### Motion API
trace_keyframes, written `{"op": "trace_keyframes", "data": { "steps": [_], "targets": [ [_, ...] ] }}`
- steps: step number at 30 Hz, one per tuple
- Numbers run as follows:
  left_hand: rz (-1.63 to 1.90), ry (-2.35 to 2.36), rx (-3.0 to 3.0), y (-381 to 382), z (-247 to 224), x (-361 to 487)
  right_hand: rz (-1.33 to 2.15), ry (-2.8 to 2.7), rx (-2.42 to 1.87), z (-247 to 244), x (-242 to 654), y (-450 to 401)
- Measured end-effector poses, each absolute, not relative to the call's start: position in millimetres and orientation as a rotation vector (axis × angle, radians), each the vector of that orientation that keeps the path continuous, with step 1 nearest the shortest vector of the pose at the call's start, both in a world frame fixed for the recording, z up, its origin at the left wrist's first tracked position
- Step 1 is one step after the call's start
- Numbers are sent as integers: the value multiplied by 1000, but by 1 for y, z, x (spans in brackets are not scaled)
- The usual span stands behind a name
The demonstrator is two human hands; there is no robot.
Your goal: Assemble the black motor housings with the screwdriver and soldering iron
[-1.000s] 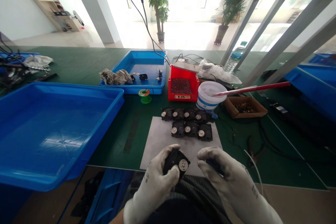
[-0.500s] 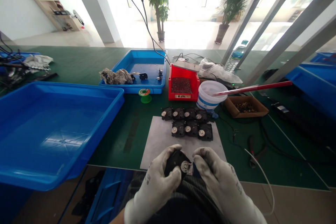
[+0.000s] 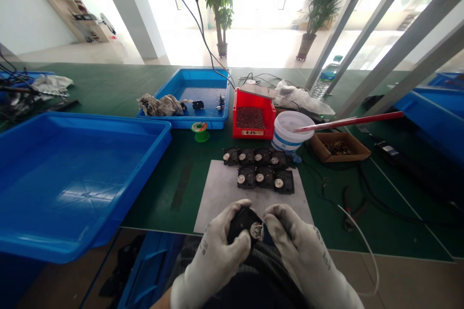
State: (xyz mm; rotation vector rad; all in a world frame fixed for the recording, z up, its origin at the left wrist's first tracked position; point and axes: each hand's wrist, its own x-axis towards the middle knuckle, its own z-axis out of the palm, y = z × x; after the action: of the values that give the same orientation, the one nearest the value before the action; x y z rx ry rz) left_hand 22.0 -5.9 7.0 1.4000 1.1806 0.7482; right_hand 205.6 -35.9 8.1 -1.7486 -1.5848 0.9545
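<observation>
In a white glove, my left hand (image 3: 221, 246) grips a black plastic part (image 3: 237, 226) with a round silver metal disc (image 3: 256, 231) on it, thumb on the near face. My right hand (image 3: 295, 236), also gloved, has its fingers pinched together at the part's right edge, close to the disc. Whatever lies between those fingertips is too small or hidden to make out. Beyond my hands, several similar black parts (image 3: 264, 176) with silver discs stand in two rows on and behind a pale sheet (image 3: 217, 198).
A large blue tray (image 3: 145, 164) takes up the left. Behind the rows stand a red bin (image 3: 237, 133) of small pieces, a white tub (image 3: 286, 142) with a red stick across it, and another blue tray (image 3: 203, 123). A cardboard box (image 3: 340, 157) and pliers (image 3: 348, 207) lie right.
My right hand has shifted slightly left, its fingertips closer to the silver disc. The left hand and the black part have hardly moved.
</observation>
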Motion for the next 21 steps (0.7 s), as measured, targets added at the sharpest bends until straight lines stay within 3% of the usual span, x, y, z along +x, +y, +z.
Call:
{"op": "trace_keyframes", "data": {
  "steps": [10,21],
  "targets": [
    [706,1203,1385,-6,8,21,1046,-1577,-1695,7,207,-34],
    [716,1195,1402,-4,8,21,870,-1670,-1680,17,201,-34]
  ]
}}
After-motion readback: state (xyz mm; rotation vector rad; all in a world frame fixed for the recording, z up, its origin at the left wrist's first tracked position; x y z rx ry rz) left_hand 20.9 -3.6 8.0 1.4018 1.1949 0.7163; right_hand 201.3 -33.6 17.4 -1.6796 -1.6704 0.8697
